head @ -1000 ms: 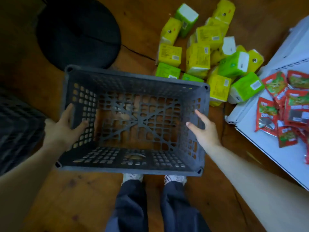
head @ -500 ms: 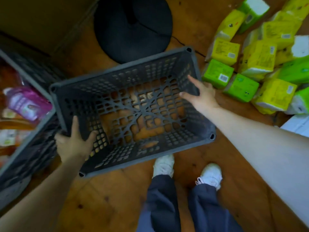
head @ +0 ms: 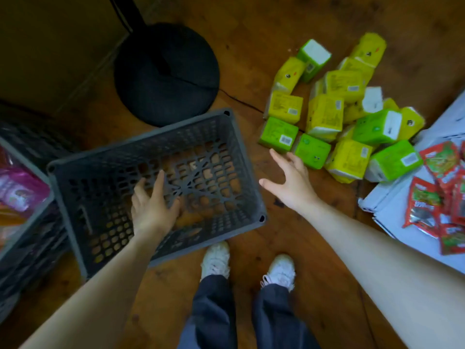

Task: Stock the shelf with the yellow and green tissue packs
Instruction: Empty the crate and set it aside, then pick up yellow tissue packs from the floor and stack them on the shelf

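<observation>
Several yellow and green tissue packs [head: 334,114] lie in a loose heap on the wooden floor at the upper right. An empty dark grey plastic crate [head: 226,137] stands on the floor left of the heap. My left hand [head: 153,205] hovers over the crate's inside with fingers spread and holds nothing. My right hand [head: 289,182] is open in the gap between crate and heap, fingertips close to the nearest green pack [head: 312,151]. A white shelf [head: 402,205] shows at the right edge.
Red snack packets [head: 437,187] lie on the white shelf. A round black stand base [head: 166,71] with a cable sits behind the crate. Another dark crate [head: 22,222] holding pink packets is at the left. My feet in white shoes [head: 216,260] stand just below the crate.
Both hands have let go of the crate, which now rests on the floor. My left hand moved over its inside and my right hand swung right toward the packs.
</observation>
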`<state>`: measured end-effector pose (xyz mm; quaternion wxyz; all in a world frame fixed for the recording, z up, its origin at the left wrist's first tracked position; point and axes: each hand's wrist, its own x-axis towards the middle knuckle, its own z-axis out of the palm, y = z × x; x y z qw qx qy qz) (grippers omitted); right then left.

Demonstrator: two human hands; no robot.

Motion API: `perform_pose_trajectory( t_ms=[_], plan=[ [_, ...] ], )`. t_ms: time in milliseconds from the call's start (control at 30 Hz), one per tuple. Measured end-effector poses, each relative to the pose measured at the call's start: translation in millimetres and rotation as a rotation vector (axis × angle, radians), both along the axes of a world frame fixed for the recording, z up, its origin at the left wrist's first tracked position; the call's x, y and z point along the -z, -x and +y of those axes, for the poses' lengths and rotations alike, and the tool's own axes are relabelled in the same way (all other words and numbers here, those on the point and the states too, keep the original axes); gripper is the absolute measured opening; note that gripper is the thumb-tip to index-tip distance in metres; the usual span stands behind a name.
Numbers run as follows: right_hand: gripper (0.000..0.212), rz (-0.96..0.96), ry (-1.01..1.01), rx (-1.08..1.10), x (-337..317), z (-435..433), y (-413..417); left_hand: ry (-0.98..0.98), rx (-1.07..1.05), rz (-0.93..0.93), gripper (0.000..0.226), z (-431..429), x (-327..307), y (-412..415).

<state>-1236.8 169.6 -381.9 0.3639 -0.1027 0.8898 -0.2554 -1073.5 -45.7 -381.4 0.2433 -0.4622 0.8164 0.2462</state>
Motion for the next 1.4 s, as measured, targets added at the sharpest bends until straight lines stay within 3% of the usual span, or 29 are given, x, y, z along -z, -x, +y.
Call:
perform_pose_trajectory(
  t_ms=[433,667,900,1133,1267,1400],
  plan=[
    [0.08,-0.019,-0.013,0.254,-33,181,25,-0.127,0.305,0.196,0.067,152,-28,135],
    [0.08,-0.048,0.023,0.391,-3,220,43,-0.301,0.448,0.189,0.066,222,-1,170],
    [0.079,-0.007,0.114,0.492,74,236,66,-0.298,0.567,0.17,0.067,264,64,210],
    [0.072,0.298,0.193,0.38,193,272,92,-0.279,0.477,0.359,0.064,315,187,282],
    [0.065,0.634,0.079,0.051,228,290,109,-0.203,0.716,0.495,0.06,315,218,319],
    [0.063,0.779,0.057,-0.131,229,280,130,-0.013,1.077,0.406,0.059,304,212,363]
  ],
)
